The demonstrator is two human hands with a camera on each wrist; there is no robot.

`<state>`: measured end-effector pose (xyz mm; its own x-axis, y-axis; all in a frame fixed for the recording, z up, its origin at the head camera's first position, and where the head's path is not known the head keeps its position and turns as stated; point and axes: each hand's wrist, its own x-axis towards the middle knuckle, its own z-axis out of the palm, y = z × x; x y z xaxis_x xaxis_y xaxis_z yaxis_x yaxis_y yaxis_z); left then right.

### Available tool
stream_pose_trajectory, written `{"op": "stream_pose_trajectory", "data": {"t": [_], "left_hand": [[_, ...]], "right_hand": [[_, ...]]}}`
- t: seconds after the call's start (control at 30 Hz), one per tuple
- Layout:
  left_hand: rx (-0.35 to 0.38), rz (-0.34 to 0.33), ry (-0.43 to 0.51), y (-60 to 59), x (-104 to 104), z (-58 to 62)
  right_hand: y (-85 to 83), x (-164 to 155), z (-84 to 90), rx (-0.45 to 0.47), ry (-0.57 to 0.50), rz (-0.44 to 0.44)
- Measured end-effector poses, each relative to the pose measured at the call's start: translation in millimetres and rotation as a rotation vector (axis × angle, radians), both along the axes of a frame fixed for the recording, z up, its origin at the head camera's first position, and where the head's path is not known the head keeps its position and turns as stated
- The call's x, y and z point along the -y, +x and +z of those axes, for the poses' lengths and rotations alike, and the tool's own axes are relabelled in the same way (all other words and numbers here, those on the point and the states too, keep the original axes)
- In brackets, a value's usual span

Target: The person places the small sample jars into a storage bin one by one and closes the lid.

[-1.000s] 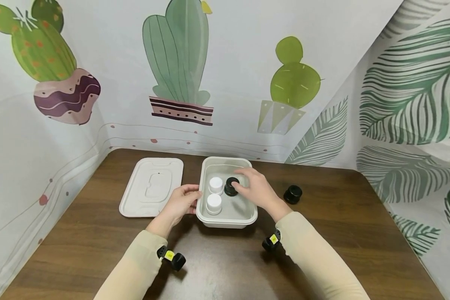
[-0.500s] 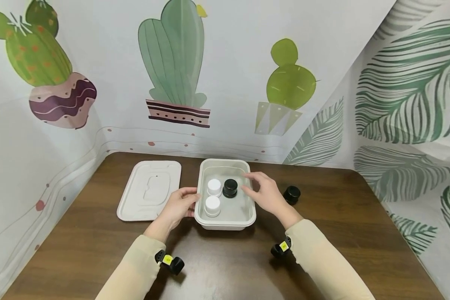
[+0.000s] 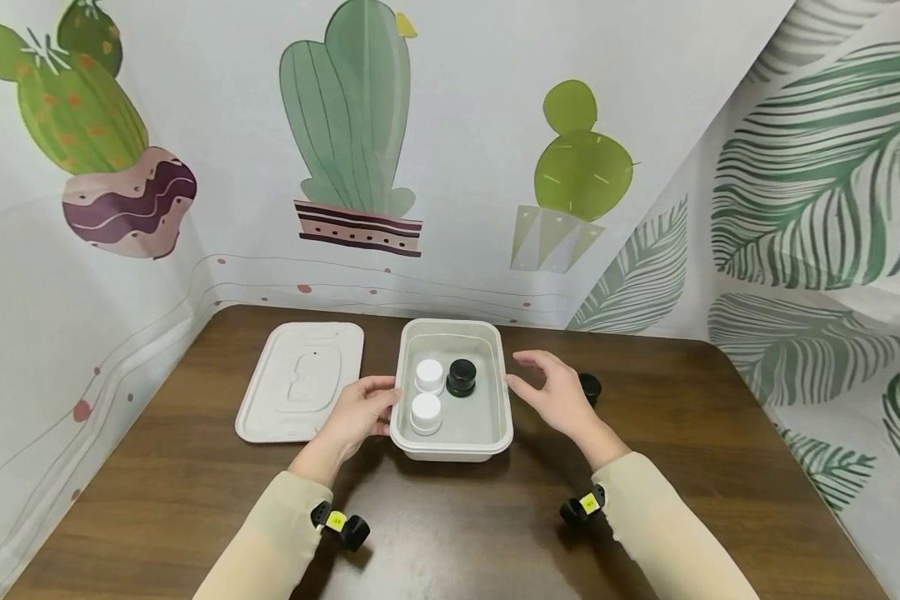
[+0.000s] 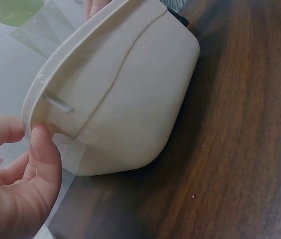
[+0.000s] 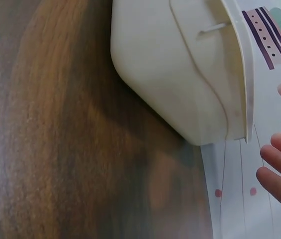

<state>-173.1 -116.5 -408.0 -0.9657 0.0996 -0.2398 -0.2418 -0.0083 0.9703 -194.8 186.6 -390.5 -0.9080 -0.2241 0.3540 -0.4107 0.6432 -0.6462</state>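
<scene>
A white plastic tub (image 3: 452, 445) stands on the brown table. Inside it are two white-capped jars (image 3: 429, 374) (image 3: 425, 412) and a black jar (image 3: 461, 377). My left hand (image 3: 370, 406) holds the tub's left rim; in the left wrist view the thumb (image 4: 45, 152) sits against the rim of the tub (image 4: 125, 89). My right hand (image 3: 549, 388) hovers just right of the tub with fingers spread, holding nothing. In the right wrist view its fingertips (image 5: 279, 162) are beside the tub's wall (image 5: 180, 74), apart from it.
The tub's flat white lid (image 3: 300, 379) lies to the left of the tub. A second black jar (image 3: 591, 385) stands on the table, partly hidden behind my right hand. Printed cactus and leaf backdrops close in the back and sides.
My right hand let go of the black jar inside the tub and drew back to the right, out over the rim. The left hand stayed on the tub.
</scene>
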Motion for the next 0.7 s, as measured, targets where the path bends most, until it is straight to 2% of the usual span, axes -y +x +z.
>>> {"op": "stream_pose_trajectory", "data": {"t": [0.43, 0.7], "left_hand": [[0.000, -0.019, 0.022, 1.3, -1.0, 1.3], [0.004, -0.019, 0.011, 1.6, 0.9, 2.1]], "right_hand": [[4.3, -14.9, -1.2, 0.003, -0.040, -0.017], [3.7, -21.2, -3.1, -0.001, -0.057, -0.056]]}}
